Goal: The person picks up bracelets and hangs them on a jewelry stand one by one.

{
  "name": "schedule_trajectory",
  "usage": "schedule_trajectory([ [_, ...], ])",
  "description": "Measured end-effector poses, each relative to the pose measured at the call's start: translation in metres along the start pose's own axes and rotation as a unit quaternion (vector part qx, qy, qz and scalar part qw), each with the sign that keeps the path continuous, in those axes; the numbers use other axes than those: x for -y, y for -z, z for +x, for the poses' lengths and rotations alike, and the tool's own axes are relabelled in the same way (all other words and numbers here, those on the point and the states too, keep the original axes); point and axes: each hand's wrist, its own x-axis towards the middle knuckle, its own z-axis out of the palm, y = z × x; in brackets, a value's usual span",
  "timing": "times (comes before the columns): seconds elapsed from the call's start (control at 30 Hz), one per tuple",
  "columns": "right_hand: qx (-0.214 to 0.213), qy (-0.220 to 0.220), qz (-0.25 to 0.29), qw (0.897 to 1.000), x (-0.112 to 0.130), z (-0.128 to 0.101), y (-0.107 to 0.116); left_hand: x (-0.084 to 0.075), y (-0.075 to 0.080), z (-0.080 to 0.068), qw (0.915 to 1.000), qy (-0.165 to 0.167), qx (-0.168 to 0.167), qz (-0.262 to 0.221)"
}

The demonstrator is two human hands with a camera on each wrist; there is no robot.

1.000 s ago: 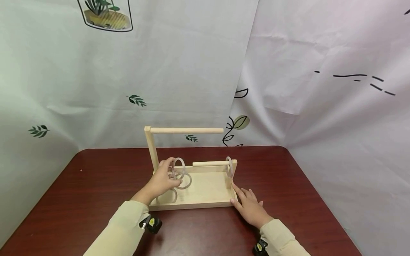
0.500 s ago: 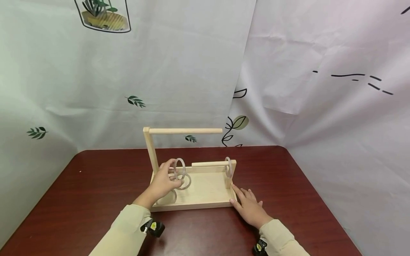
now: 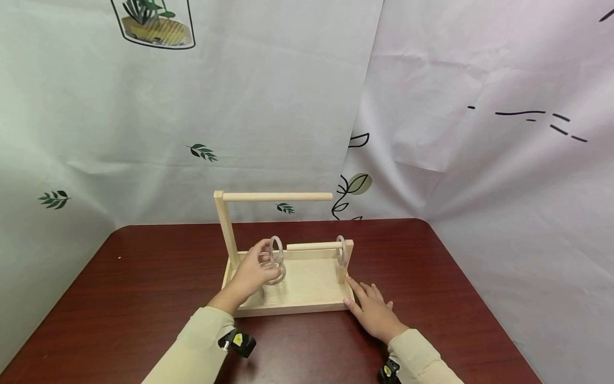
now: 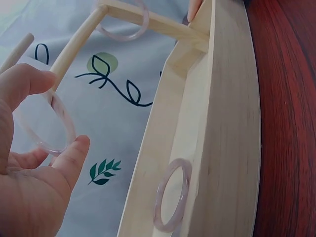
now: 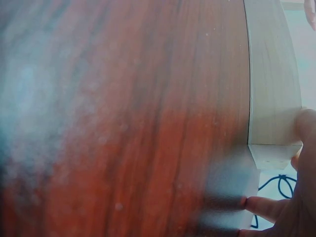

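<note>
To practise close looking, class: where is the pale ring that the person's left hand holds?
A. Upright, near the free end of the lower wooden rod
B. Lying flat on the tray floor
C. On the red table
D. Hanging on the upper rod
A: the left hand holds the ring upright beside the free end of the lower rod.

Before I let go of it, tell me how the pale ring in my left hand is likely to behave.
The ring looks rigid: it keeps its round shape while the left hand pinches it. It is thin and translucent, so probably light, and possibly brittle if dropped. Being a smooth hoop held upright, it could roll or topple flat, like the ring lying in the tray.
</note>
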Motion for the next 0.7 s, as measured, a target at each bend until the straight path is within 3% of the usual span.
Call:
schedule_trajectory([
  [0.43, -0.002, 0.004, 0.004, 1.0, 0.002, -0.001, 0.001, 0.0, -0.015, 0.005, 0.9982, 0.034, -0.006, -0.05],
  [0.7, -0.002, 0.0, 0.005, 1.0, 0.003, -0.002, 0.002, 0.004, -0.022, 0.008, 0.9927, 0.065, -0.01, -0.101],
])
